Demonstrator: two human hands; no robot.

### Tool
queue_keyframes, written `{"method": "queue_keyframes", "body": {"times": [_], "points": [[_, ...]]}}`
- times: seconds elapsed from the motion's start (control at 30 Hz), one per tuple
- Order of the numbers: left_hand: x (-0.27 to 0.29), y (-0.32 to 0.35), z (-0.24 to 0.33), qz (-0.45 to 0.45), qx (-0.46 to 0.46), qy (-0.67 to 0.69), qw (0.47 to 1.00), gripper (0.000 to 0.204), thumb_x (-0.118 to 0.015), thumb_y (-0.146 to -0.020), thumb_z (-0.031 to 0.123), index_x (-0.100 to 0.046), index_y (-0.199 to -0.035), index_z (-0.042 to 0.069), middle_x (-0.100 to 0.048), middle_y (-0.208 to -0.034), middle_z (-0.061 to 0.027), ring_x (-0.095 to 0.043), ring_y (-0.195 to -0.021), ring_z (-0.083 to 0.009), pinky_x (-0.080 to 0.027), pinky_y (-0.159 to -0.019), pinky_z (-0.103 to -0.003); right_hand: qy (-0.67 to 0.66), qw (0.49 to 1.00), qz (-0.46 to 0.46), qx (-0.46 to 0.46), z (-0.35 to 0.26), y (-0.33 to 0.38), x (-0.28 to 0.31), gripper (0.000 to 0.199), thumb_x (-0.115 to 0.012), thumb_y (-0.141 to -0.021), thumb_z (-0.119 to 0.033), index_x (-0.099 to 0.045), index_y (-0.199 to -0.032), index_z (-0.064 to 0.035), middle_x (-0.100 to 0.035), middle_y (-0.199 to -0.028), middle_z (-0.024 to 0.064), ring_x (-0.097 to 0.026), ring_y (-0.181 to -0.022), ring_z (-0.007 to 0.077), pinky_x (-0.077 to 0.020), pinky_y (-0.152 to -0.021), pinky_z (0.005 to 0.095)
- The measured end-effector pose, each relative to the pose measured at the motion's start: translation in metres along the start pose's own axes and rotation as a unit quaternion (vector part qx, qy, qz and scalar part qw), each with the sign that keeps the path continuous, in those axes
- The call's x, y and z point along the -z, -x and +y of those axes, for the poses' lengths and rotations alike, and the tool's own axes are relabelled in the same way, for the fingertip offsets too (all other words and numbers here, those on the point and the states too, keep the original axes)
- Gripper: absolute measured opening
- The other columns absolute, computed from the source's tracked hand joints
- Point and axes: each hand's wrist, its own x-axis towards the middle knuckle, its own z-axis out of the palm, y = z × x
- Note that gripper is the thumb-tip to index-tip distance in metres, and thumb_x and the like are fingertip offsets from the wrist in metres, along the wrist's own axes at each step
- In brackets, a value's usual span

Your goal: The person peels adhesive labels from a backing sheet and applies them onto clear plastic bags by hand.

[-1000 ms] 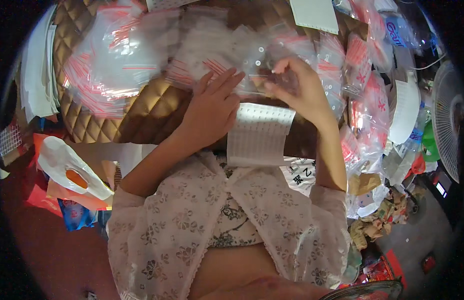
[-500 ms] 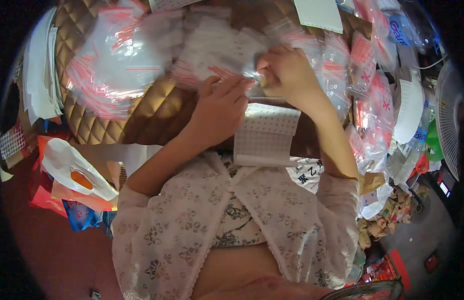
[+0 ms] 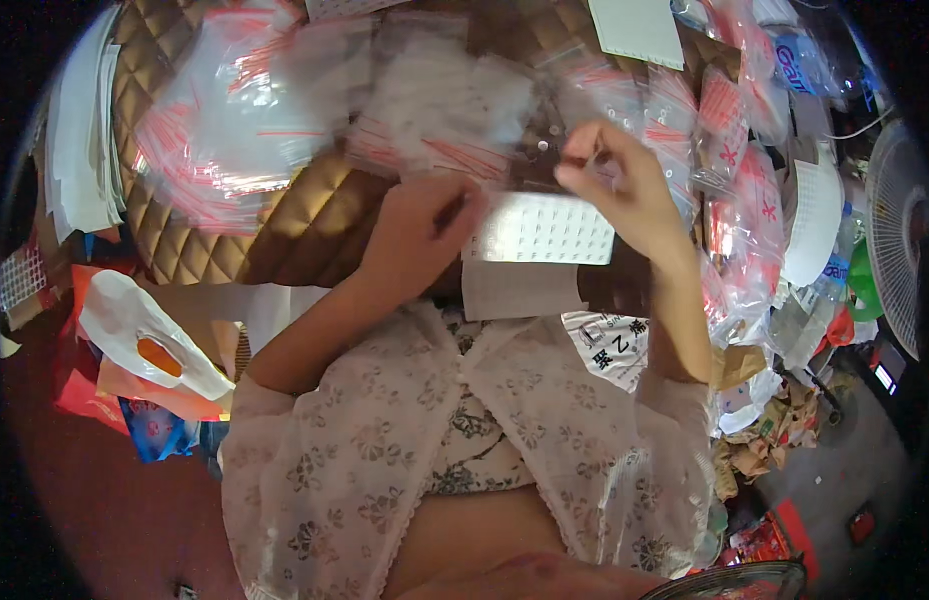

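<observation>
Brown quilted cushion surface (image 3: 315,215) under the clutter. Heap of clear zip bags with red seal strips (image 3: 225,130) spread over its upper left, blurred. Stack of white sheets (image 3: 80,165) leaning along the far left edge. White plastic bag with orange patch (image 3: 145,335) lower left, on red and orange wrappers, a blue packet (image 3: 155,432) just below. White lined notepad (image 3: 640,30) at top. More red-printed clear packets (image 3: 740,215) piled at right. White curved piece (image 3: 815,215) beside them. White fan grille (image 3: 905,250) at far right edge. Crumpled brown paper (image 3: 760,450) lower right, near green scrap (image 3: 865,290).
</observation>
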Motion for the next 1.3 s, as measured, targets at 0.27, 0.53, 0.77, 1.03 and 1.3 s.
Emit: {"method": "queue_keyframes", "body": {"times": [0.27,0.53,0.77,1.03,1.3], "points": [[0.0,-0.001,0.018,0.023,0.148,0.249,0.957,0.017,-0.06,-0.088,0.015,-0.061,-0.086,-0.002,-0.054,-0.064,0.0021,-0.047,-0.063,-0.003,-0.039,-0.054,-0.021,-0.118,0.99,-0.062,-0.043,-0.001,0.044,-0.001,0.033,-0.073,-0.076,-0.004,-0.052,-0.101,-0.0018,-0.053,-0.088,0.0003,-0.049,-0.082,0.0076,-0.0407,-0.07,0.0219],[-0.01,0.0,-0.002,0.065,0.097,0.261,0.958,0.012,-0.066,-0.08,0.005,-0.061,-0.089,-0.001,-0.059,-0.072,-0.0002,-0.053,-0.071,-0.0052,-0.044,-0.061,-0.021,-0.1,0.991,-0.015,-0.083,-0.008,0.061,-0.006,0.018,-0.065,-0.086,-0.012,-0.056,-0.078,0.0019,-0.055,-0.071,-0.0003,-0.047,-0.069,0.0046,-0.0382,-0.061,0.0202],[0.0,-0.007,0.026,-0.014,0.02,0.234,0.972,0.029,-0.07,-0.076,0.002,-0.059,-0.103,0.003,-0.062,-0.084,-0.0005,-0.057,-0.076,-0.0057,-0.046,-0.066,-0.02,-0.147,0.986,0.006,-0.073,-0.014,0.068,-0.006,0.015,-0.066,-0.085,-0.011,-0.058,-0.083,0.0022,-0.057,-0.071,-0.0003,-0.049,-0.071,0.0045,-0.0391,-0.061,0.0199],[0.013,-0.01,0.032,-0.077,0.086,0.197,0.974,0.012,-0.068,-0.081,0.007,-0.066,-0.092,0.003,-0.062,-0.08,0.0016,-0.055,-0.074,-0.0024,-0.044,-0.063,-0.019,-0.075,0.997,0.015,-0.025,-0.016,0.071,-0.001,0.013,-0.068,-0.082,-0.008,-0.062,-0.088,0.0021,-0.061,-0.074,0.0025,-0.052,-0.069,0.0064,-0.0406,-0.06,0.0206],[0.003,-0.015,0.024,-0.071,0.016,0.234,0.969,0.016,-0.068,-0.081,0.009,-0.067,-0.095,0.002,-0.067,-0.084,-0.0014,-0.06,-0.078,-0.0074,-0.048,-0.072,-0.022,-0.093,0.995,0.004,-0.038,-0.02,0.058,-0.001,0.016,-0.066,-0.083,-0.011,-0.063,-0.095,0.0007,-0.062,-0.079,0.0069,-0.054,-0.069,0.0097,-0.0423,-0.06,0.0239]]}}
